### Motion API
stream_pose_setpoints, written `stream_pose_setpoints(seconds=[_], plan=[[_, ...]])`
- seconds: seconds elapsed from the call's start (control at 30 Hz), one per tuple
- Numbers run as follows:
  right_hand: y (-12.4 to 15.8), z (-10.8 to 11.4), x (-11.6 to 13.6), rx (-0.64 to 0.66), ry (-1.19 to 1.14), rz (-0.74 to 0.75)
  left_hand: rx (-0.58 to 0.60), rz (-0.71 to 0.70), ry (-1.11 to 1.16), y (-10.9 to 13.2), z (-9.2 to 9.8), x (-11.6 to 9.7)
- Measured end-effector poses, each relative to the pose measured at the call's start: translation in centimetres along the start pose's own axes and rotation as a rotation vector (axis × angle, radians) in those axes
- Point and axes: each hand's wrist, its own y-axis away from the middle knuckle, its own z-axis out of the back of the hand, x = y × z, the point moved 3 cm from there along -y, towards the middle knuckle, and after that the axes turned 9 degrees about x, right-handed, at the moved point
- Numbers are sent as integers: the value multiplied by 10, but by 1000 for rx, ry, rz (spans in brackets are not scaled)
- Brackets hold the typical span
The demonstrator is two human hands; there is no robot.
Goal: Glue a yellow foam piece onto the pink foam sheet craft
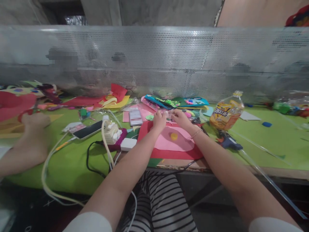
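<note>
My left hand (159, 120) and my right hand (180, 117) meet over the far edge of a red sheet (172, 155), fingers pinched close together. Between the fingertips is something small and pale, too blurred to name. Under my wrists, a rounded pink paper piece (163, 141) lies on the red sheet, with a yellow bottle cap (173, 136) on it. Just beyond the hands are small colourful bits and clear plastic. A blue glue gun (229, 141) rests right of my right forearm, with a long clear glue stick (270, 183) at its back end.
A bottle with yellow drink (227, 112) stands at right. On the left lie a phone (88, 130), a white adapter (128, 144), and a power strip (118, 138) with looping cables. Another person's hand (37, 120) holds red-handled scissors (23, 115). A perforated metal panel (154, 64) closes off the back.
</note>
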Motion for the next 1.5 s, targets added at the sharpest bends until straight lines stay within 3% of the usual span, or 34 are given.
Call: stream_pose_setpoints(seconds=[0.1, 0.27, 0.5, 0.73, 0.93, 1.17, 1.5], plan=[[1, 2, 0, 8, -54, -50, 105, 103, 135, -3, -5, 5], [1, -4, 0, 166, -68, 50, 24, 85, 171, -2, -2, 2], [2, -9, -3, 49, -60, 40, 20, 90, 247, -4, -6, 6], [5, -5, 1, 118, -6, 11, 18, 78, 279, 0, -6, 3], [9, -3, 8, 147, -145, -102, -55, 101, 278, 1, 2, -1], [6, -1, 7, 125, -152, -27, -22, 132, 286, -1, -4, 4], [8, -3, 20, 169, -163, 1, -60, 77, 224, 8, 2, -9]])
